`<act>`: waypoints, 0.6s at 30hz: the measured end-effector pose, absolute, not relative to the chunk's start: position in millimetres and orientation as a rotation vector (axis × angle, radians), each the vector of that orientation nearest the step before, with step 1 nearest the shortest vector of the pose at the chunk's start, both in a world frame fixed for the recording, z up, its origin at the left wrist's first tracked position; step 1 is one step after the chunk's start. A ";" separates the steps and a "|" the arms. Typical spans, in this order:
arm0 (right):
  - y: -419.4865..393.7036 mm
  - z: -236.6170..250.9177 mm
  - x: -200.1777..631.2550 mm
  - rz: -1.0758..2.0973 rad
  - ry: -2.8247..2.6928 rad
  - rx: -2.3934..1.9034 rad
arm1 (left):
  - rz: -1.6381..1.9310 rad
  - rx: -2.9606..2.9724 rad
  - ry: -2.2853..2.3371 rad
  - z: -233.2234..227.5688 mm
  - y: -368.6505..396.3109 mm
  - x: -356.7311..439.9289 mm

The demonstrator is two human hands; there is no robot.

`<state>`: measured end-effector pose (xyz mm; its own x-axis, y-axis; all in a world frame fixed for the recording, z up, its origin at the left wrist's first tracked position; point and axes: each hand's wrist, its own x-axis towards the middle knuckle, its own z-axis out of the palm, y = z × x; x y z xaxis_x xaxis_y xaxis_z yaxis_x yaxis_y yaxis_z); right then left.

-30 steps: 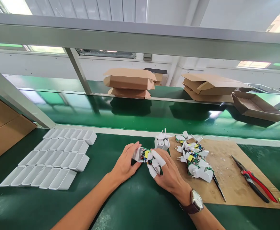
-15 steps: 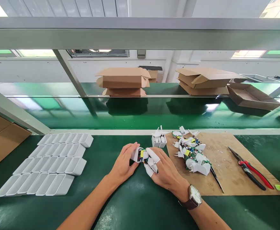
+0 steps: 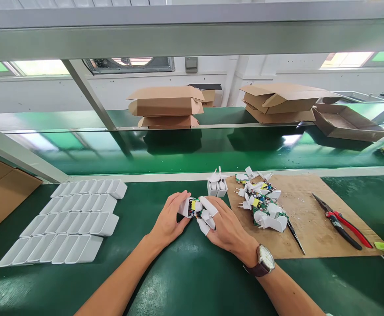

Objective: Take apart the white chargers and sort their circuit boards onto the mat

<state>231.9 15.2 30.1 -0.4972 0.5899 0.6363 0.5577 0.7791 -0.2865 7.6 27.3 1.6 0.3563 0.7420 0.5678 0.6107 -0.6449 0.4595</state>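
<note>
Green matting (image 3: 185, 281) runs under your hands: left hand (image 3: 169, 220) grips a white charger shell (image 3: 185, 206), right hand (image 3: 223, 224) pinches its circuit board (image 3: 196, 210); empty shells (image 3: 76, 219) lie left, loose boards (image 3: 262, 204) and pliers (image 3: 341, 221) right

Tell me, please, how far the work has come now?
Possibly done: two cases standing apart with parts inside. In hand: left hand grips a white case while right hand pushes a circuit board in. Left: a pile of boards and rows of empty cases.
</note>
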 end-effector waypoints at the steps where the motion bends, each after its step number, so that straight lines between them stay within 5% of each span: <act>1: 15.0 29.4 232.0 0.057 -2.213 -0.852 | 1.154 2.444 1.237 1.3 27.2 7.3; 18: 13.6 34.3 231.4 0.034 -2.243 -0.838 | 1.192 2.466 1.201 3.9 27.4 8.1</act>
<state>231.4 13.6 34.3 -0.5215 0.5782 0.6275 0.5589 0.7871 -0.2608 8.1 27.4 3.9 0.3635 0.7186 0.5929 0.5985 -0.6679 0.4425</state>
